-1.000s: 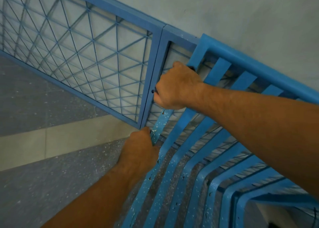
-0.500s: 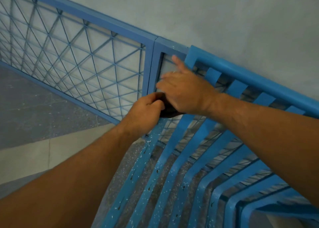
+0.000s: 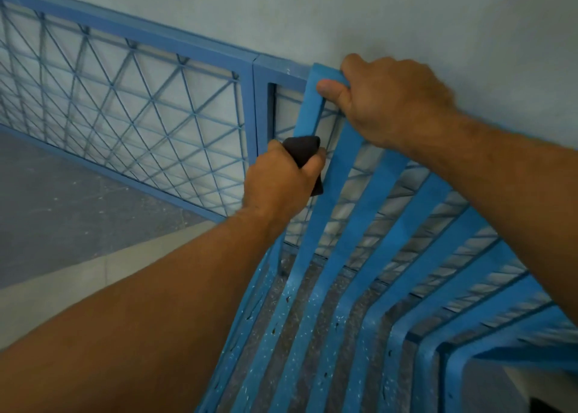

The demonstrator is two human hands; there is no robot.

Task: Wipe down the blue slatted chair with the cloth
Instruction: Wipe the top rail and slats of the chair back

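The left hand (image 3: 278,181) has its fingers clamped round a dark cloth (image 3: 305,148), seemingly pressed to the outermost slat at the left edge of the blue slatted chair (image 3: 334,200). The right hand (image 3: 387,100) grips the backrest's top left corner, fingers wrapped over it. A blue mesh fence (image 3: 125,106) stands behind.
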